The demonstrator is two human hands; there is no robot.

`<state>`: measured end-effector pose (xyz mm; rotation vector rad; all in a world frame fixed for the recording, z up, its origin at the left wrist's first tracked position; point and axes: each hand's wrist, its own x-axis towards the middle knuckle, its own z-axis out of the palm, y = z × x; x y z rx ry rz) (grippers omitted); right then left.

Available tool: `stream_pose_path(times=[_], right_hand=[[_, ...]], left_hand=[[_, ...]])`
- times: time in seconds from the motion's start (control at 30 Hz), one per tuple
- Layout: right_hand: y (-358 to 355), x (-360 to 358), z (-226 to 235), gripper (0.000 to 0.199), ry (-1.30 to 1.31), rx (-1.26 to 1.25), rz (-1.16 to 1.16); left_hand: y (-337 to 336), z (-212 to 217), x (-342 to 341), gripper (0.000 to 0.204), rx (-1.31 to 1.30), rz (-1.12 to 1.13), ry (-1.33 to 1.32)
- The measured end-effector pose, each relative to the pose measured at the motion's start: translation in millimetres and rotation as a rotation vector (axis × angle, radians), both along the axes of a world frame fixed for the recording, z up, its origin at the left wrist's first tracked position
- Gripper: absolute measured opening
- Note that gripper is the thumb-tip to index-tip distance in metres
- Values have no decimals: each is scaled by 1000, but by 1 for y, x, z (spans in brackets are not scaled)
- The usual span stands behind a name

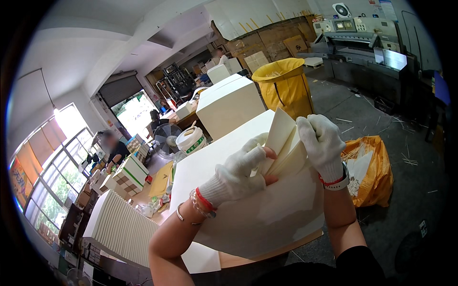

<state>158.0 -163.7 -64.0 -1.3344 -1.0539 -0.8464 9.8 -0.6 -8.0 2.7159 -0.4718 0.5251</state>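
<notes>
My left hand (237,170), in a white knit glove with bare thumb and fingertip showing, pinches a small bundle of cream paper sheets (282,136). The bundle is bent and fanned apart at its upper end. My right hand (321,143), also gloved, is curled closed at the right edge of the same sheets. Both hands are above a large stack of white paper (260,219), whose top is partly hidden by my gloves and arms.
Left of me leans a thick, ridged stack of white sheets (121,226). Ahead are a big white block of paper (229,105), a white bucket (191,139) and a fan (167,139). A yellow bin (288,90) and an orange bag of paper strips (377,176) stand right. People work farther off.
</notes>
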Motion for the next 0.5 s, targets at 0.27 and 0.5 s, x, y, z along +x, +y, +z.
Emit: stream_pose_path(times=[0.27, 0.5], right_hand=[[2, -5, 3, 29, 179, 43, 46], [3, -3, 3, 32, 170, 65, 51]], left_hand=[[6, 0, -1, 49, 46, -43, -49], [-1, 4, -1, 39, -9, -6, 84]])
